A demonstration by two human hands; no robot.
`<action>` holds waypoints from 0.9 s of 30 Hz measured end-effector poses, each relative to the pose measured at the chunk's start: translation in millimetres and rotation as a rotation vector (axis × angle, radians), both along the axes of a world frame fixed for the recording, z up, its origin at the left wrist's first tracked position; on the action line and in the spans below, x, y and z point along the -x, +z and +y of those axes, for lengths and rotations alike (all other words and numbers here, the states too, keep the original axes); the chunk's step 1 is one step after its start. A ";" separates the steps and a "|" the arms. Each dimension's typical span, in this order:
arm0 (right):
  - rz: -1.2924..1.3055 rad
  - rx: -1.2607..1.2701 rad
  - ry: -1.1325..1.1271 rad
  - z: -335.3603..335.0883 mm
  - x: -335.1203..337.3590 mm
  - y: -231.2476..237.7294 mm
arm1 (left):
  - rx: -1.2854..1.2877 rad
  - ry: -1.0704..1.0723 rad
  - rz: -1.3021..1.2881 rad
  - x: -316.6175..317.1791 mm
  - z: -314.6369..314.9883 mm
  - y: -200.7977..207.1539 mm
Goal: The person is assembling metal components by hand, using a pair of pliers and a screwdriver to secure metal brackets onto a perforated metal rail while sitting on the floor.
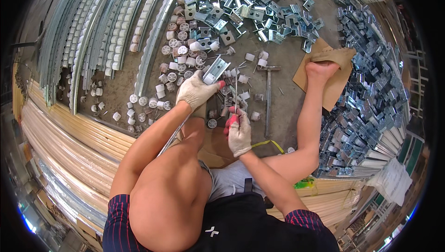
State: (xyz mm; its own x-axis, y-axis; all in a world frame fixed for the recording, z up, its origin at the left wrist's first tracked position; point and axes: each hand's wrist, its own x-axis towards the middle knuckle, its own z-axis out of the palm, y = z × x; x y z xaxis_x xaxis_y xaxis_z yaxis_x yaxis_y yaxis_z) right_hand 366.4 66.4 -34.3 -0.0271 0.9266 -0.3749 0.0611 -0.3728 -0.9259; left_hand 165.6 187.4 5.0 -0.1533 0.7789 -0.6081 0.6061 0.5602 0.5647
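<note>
My left hand (198,91), in a cream work glove with red fingertips, is closed around a silver metal channel (216,71) that slants up to the right. A narrow metal edge (170,141) shows beneath my left forearm, roughly in line with the channel; whether it is the same piece I cannot tell. Just right of it, my gloved right hand (239,133) pinches a thin metal rod (236,92) that stands nearly upright in the picture. White plastic rollers (182,50) lie loose on the floor around both hands.
A hammer (267,101) lies right of my right hand. Metal brackets (232,8) are heaped ahead, with another large pile (366,85) on the right. Long rails (153,38) lie at the left. My bare foot (321,70) rests on cardboard (340,85). Wrapped strips (69,136) lie left.
</note>
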 end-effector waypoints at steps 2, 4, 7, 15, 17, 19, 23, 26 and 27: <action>-0.053 0.041 0.027 15.6 -19.8 0.5 | 0.006 0.030 -0.063 3.8 1.0 -14.9; 0.022 0.158 -0.036 27.4 -38.9 -4.9 | -0.008 0.048 -0.072 5.1 0.0 -27.5; -0.021 0.127 -0.045 40.1 -60.5 -11.5 | -0.077 0.001 -0.013 -0.1 -1.5 -33.1; 0.019 0.187 -0.191 40.1 -62.2 -14.2 | -0.103 -0.024 0.151 -3.9 -3.3 -58.2; -0.006 0.221 -0.247 40.5 -64.1 -10.7 | -0.126 0.017 0.131 -6.4 -5.5 -47.2; -0.019 0.238 -0.328 40.3 -71.3 -14.4 | -0.109 0.007 0.072 -7.9 -5.0 -18.5; -0.254 0.202 -0.385 44.1 -107.1 -37.5 | -0.135 -0.048 0.106 -13.0 -5.5 -19.8; -0.724 0.088 -0.301 59.3 -128.2 -53.1 | -0.109 -0.064 0.116 -8.5 -5.0 -33.0; -0.825 0.100 -0.268 62.6 -134.4 -51.6 | -0.117 -0.046 0.116 -6.2 -6.6 -38.6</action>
